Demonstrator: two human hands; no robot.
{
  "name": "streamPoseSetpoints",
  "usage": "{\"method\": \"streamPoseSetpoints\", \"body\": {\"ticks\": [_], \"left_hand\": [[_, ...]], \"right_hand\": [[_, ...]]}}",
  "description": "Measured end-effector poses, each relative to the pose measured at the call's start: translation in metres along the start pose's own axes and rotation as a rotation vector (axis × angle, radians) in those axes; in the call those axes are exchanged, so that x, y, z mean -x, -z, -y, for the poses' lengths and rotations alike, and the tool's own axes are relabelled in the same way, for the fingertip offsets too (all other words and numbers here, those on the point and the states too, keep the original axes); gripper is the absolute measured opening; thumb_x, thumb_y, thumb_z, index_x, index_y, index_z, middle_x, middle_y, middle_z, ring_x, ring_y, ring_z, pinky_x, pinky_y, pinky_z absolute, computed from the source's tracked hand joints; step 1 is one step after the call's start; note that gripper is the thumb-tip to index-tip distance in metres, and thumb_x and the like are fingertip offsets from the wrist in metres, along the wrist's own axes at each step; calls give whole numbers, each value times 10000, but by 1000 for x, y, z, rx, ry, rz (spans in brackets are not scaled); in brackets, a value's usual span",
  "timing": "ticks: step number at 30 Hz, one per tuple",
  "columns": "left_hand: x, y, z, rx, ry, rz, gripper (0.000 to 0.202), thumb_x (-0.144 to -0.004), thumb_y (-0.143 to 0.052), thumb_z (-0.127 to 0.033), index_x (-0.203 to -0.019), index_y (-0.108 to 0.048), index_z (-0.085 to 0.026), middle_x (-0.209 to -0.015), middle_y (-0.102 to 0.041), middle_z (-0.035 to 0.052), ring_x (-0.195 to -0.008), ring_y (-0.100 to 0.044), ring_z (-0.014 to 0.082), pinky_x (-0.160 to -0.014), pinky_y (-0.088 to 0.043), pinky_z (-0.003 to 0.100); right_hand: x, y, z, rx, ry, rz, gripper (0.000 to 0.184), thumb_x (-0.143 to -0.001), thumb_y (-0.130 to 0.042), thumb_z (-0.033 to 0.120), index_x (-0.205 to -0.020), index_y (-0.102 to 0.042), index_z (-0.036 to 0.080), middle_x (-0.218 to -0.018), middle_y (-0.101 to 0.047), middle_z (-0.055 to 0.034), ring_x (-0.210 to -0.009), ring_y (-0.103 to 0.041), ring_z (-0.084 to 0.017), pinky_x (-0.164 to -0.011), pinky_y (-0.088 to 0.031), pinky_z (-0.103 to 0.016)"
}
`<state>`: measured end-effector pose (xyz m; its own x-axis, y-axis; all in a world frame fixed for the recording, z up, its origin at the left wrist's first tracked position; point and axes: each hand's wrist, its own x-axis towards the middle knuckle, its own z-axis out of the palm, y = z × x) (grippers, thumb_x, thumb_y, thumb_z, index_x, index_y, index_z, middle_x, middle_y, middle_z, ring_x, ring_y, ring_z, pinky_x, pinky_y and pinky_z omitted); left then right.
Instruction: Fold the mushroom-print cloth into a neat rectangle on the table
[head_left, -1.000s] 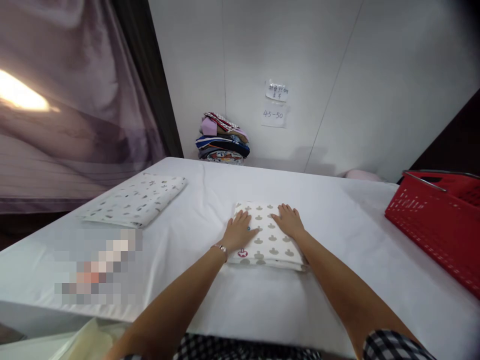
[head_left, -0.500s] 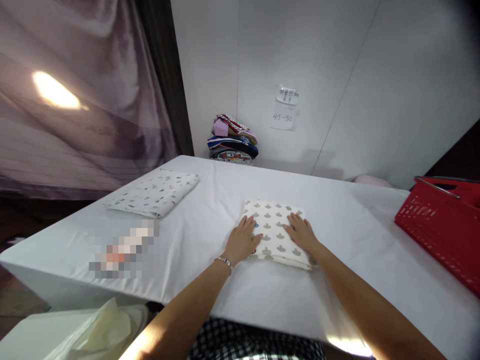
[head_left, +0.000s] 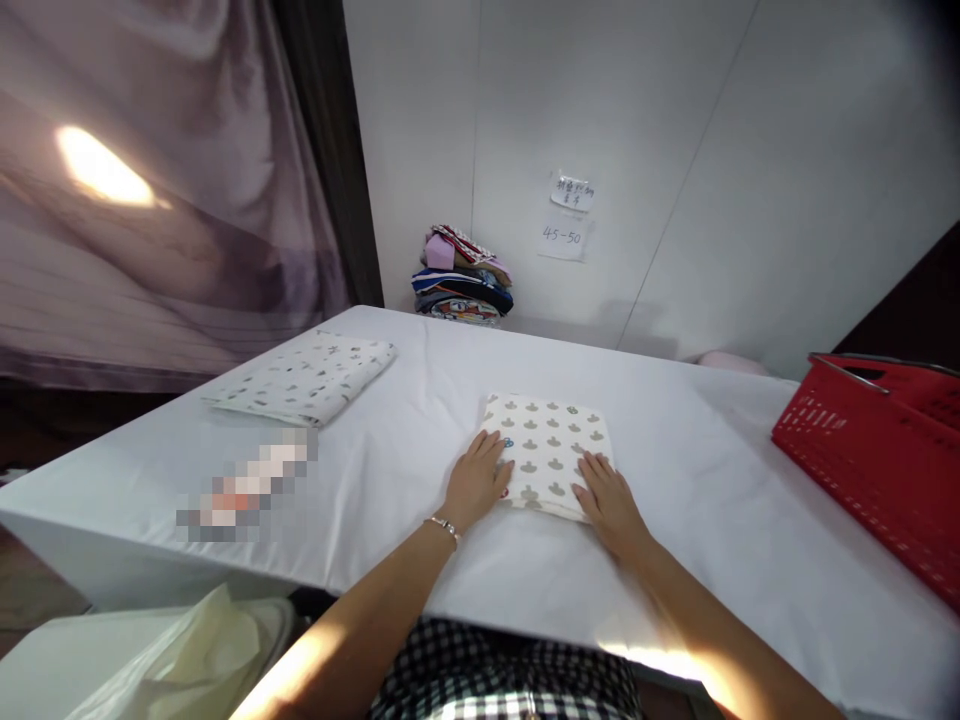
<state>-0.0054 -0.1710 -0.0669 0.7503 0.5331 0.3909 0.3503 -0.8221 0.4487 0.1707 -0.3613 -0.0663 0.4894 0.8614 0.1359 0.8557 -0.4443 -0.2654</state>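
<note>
A folded white cloth (head_left: pixel 541 445) with a grey-beige print lies flat on the white-covered table (head_left: pixel 420 440) in front of me. My left hand (head_left: pixel 478 478) rests on its left side, fingers stretched out and pointing away from me. On the right side, my right hand (head_left: pixel 609 500) lies flat with its fingers on the cloth near the front right corner. Neither hand grips anything. A second folded cloth (head_left: pixel 307 378), white with small dark marks, lies at the table's left end.
A pixelated, unreadable patch (head_left: pixel 244 490) covers something at the table's front left. At the right edge stands a red plastic basket (head_left: pixel 870 450). Folded fabrics (head_left: pixel 463 275) are stacked behind the table against the wall. Below left is a white bin-like container (head_left: pixel 97 655).
My right hand has slid toward me, from the cloth's upper right down to its front right corner. The left hand stays nearly in place. The view has shifted slightly.
</note>
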Motion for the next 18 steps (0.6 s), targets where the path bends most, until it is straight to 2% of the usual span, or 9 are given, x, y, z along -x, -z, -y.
{"method": "streamPoseSetpoints", "body": {"ticks": [5, 8, 12, 18], "left_hand": [[18, 5, 2, 22, -40, 23, 468, -898, -408, -448, -1271, -490, -177, -1414, -406, 73, -1361, -248, 242, -1086, -311, 434], [28, 9, 4, 35, -65, 34, 497, -866, -474, -456, -1285, -478, -187, -1426, -389, 70, -1366, -231, 254, -1094, -303, 449], [37, 12, 7, 58, -90, 43, 487, -859, -504, -373, -1314, -446, -208, -1439, -369, 55, -1370, -225, 239, -1101, -300, 451], [39, 14, 9, 141, -37, 10, 369, -888, -466, -363, -1228, -540, -242, -1386, -448, 24, -1347, -290, 208, -1086, -341, 434]], "right_hand": [[-1, 9, 8, 74, 34, 23, 524, -940, -238, 442, -1360, -413, 183, -1457, -332, -73, -1368, -223, -232, -1106, -138, -496], [0, 10, 21, 63, 140, 52, 530, -941, -248, 462, -1370, -401, 192, -1448, -348, -70, -1355, -261, -223, -1108, -161, -477], [0, 4, 34, 97, 287, 33, 513, -933, -315, 432, -1366, -411, 173, -1452, -342, -66, -1354, -258, -221, -1108, -195, -435], [1, 0, 34, 101, 300, 1, 487, -930, -336, 399, -1354, -427, 178, -1448, -350, -70, -1349, -268, -226, -1099, -210, -444]]}}
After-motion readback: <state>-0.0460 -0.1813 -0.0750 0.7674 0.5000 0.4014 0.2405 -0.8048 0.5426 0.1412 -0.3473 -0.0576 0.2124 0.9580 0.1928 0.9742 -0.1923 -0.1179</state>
